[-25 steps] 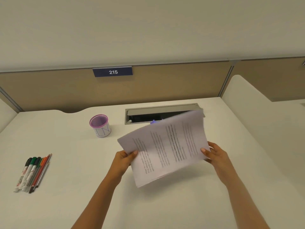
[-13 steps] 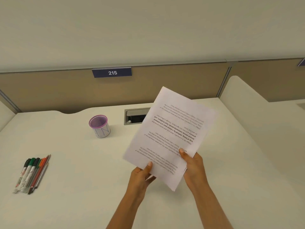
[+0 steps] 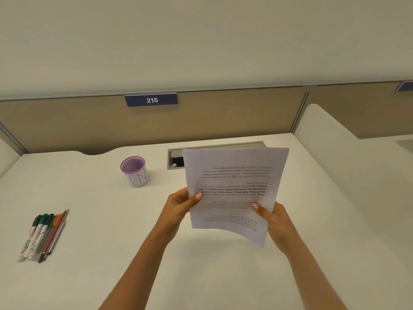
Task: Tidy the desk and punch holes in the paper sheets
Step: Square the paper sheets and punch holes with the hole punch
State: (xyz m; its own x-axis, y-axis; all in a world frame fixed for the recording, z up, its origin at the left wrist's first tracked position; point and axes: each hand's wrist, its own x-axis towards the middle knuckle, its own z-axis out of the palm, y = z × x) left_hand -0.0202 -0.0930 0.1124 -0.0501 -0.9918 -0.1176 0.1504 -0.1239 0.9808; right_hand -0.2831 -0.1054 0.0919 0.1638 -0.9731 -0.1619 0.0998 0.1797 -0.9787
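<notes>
A pale wall [image 3: 201, 41] fills the top of the view. Under it a big white desk [image 3: 89, 276] spreads down to the bottom. A long tan panel [image 3: 67, 124] stands along the back of the desk, and a white divider [image 3: 335, 153] stands at its right side. The papers [image 3: 234, 166] are up in the air over the middle of the desk, a bit to the right, held almost upright between two hands. They are white sheets stacked together, and the print reads upside down from here. Their top part covers most of a grey tray [image 3: 176, 162] sunk into the desk near the back; only the tray's left end and back rim show. The low right corner of the papers curls down toward the desk. The left hand [image 3: 178, 204] grips the left edge of the papers, thumb pressed on the front, fingers going behind. The right hand [image 3: 274, 218] grips the right edge lower down, thumb on the front too, fingers hidden behind the sheets. Both bare arms reach in from the bottom. At the far left of the desk lie the pens [image 3: 42, 236], side by side in a neat row, with green, black and orange ones among them. A cup [image 3: 135, 172] with a purple rim stands upright left of the tray, well apart from the pens. A small blue sign [image 3: 151, 100] on the panel says 215.
</notes>
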